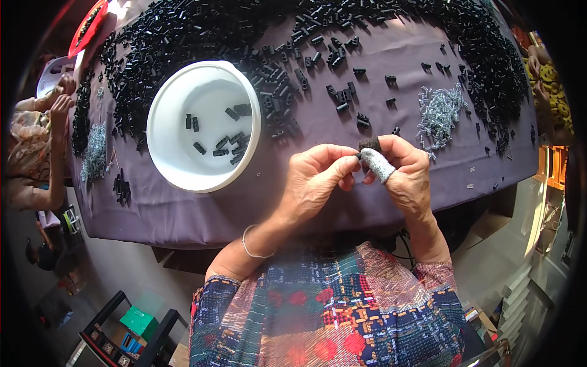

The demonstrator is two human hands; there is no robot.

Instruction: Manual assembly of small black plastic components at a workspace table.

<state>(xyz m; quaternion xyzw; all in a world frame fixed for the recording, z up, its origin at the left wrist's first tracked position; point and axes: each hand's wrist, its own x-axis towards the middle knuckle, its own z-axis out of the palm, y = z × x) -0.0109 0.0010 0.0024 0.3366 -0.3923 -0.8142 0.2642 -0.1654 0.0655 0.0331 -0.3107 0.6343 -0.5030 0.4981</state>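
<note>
My left hand [313, 182] and my right hand [408, 174] meet above the near part of the table, fingertips pinched together. Between them is a small black part [359, 156], mostly hidden by the fingers. A grey cloth cover [378, 165] wraps my right thumb, and a dark cover [370, 144] sits on the tip of my right index finger. Left of my hands stands a round white tub [162, 160] with several short black tubular parts [221, 144] in it. Just beyond my fingers lies a loose black part [363, 120].
Large heaps of black parts [183, 33] cover the far side of the purple tablecloth [330, 214]. A pile of small clear pieces [440, 115] lies at right, another similar pile [94, 153] at left. Another person's hands [61, 101] are at the left edge.
</note>
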